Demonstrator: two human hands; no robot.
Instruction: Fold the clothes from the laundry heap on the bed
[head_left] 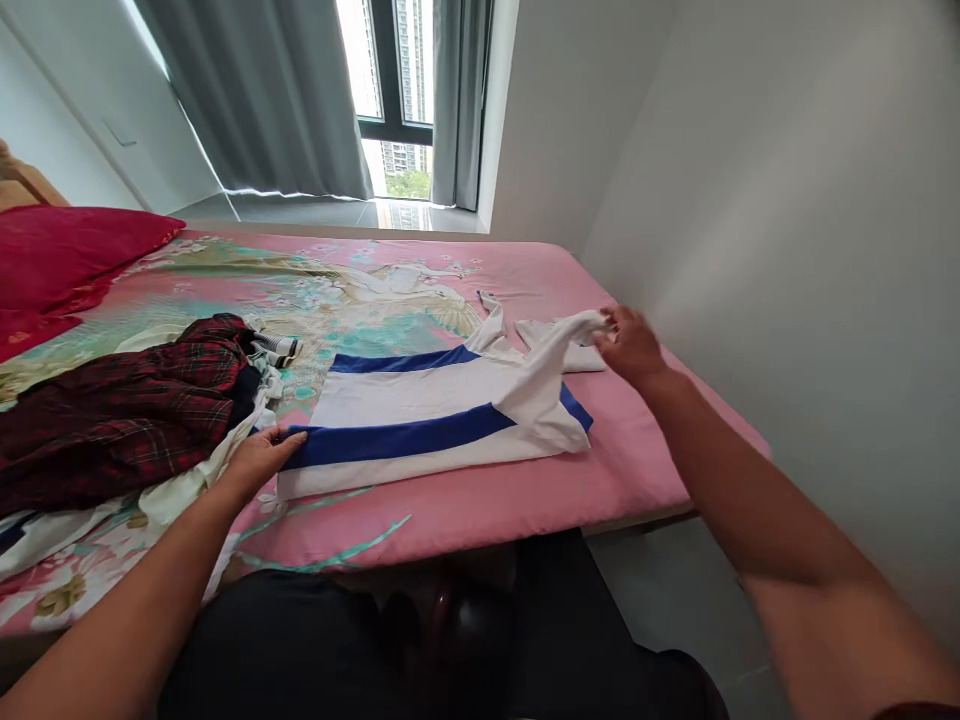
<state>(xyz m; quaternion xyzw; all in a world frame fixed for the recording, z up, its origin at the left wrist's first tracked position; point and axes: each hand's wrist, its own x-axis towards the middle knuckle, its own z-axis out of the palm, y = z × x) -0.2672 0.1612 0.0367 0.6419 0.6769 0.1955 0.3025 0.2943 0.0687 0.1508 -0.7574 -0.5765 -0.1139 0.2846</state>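
Note:
A white shirt with blue stripes (405, 435) lies spread on the bed, its hem toward the left. My left hand (264, 452) is closed on the shirt's near left corner, thumb over the blue stripe. At the other end, my right hand (630, 342) pinches a raised white part of the shirt, lifting it above the pink sheet. Behind that raised part a folded white garment (589, 358) is partly hidden.
The bed (480, 510) has a pink flowered sheet. To the left is a clothes pile topped by a red plaid garment (142, 410). A red pillow (67, 255) rests farther back. A wall (810, 250) stands close on the right; a curtained window (397, 90) is behind.

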